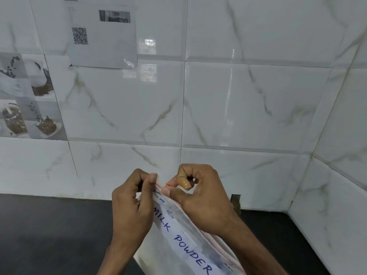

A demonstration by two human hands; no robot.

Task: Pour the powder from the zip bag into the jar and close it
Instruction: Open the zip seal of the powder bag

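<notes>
A clear zip bag point(184, 241) with white powder inside and a label reading "MILK POWDER" is held up over the dark counter at the bottom middle. My left hand point(131, 207) pinches one side of the bag's top corner near the small "OPEN" mark. On the other side of that same top edge, my right hand point(200, 193) pinches with thumb and forefinger; a plaster is wrapped round one finger. The bag's lower part runs out of the frame. No jar is in view.
The black counter point(49, 235) runs along the bottom and meets a white marble-tiled wall point(238, 106). The wall turns a corner at the right. A paper sheet with a QR code point(103, 34) is stuck to the tiles at upper left, above a decorative picture tile point(25, 96).
</notes>
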